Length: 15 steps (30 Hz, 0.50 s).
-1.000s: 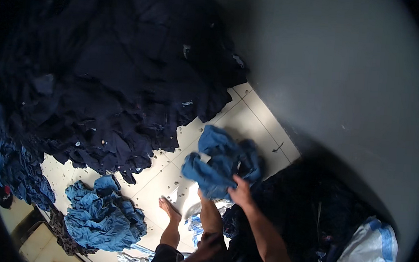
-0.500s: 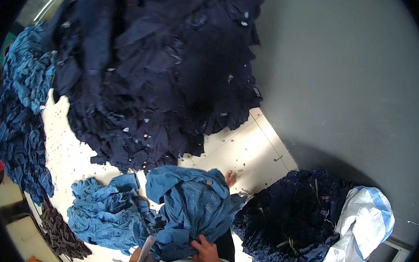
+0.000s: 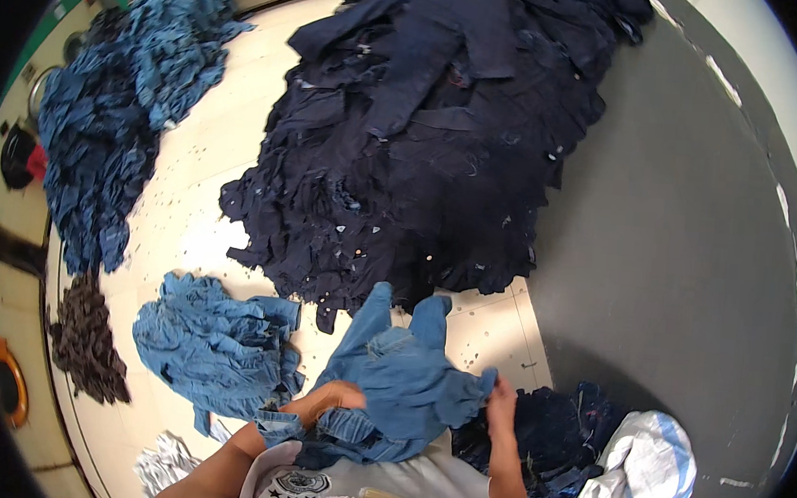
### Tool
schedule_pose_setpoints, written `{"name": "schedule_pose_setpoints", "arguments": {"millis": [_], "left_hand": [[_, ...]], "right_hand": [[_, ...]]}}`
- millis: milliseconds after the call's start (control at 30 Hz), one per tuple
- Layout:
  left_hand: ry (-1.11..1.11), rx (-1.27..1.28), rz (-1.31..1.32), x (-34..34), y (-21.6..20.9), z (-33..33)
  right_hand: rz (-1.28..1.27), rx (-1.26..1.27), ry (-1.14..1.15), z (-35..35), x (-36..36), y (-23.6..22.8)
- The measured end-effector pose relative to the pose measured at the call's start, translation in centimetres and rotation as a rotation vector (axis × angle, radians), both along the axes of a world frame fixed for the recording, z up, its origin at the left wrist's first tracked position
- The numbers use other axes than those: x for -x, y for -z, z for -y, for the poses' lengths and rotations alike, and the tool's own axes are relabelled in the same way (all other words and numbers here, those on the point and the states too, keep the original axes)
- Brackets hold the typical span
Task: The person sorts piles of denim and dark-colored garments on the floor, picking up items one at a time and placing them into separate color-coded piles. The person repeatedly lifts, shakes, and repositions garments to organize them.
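Note:
A blue denim garment hangs spread in front of my body, with two leg-like or sleeve-like ends pointing away from me. My right hand is closed on its right edge, which bunches up at the fingers. My left hand presses into the cloth at the left side, its fingers partly hidden by the fabric and appearing to grip it. Folds of the same blue cloth gather below, against my light shirt. Just to the left on the floor lies a heap of similar blue garments.
A large dark navy clothes pile covers the floor ahead. Blue heaps and a brown heap lie at left. Dark clothes and a white sack sit at right beside a grey wall. Washing machines stand far left.
The denim garment has been lifted and spread out, away from the heap at left. My right hand has moved right to its edge; my left hand has come into sight. The view has tilted up.

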<state>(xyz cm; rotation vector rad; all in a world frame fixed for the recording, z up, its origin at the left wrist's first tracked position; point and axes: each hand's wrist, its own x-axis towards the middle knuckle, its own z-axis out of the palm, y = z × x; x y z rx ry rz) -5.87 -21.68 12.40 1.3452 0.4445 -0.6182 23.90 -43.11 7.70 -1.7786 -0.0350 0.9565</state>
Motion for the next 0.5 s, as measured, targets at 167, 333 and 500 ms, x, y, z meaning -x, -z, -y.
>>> {"name": "schedule_pose_setpoints", "arguments": {"millis": [167, 333, 500], "left_hand": [[0.215, -0.363, -0.114, -8.9, -1.0, 3.2], [0.127, -0.339, -0.172, -10.7, -2.3, 3.4], [-0.627, 0.255, 0.241, -5.1, -3.3, 5.1]], "right_hand": [[-0.332, -0.605, -0.556, -5.9, -4.2, -7.2], [-0.045, -0.187, -1.169, -10.0, -4.6, -9.7], [0.043, -0.336, -0.773, -6.1, -9.8, -8.7]]}}
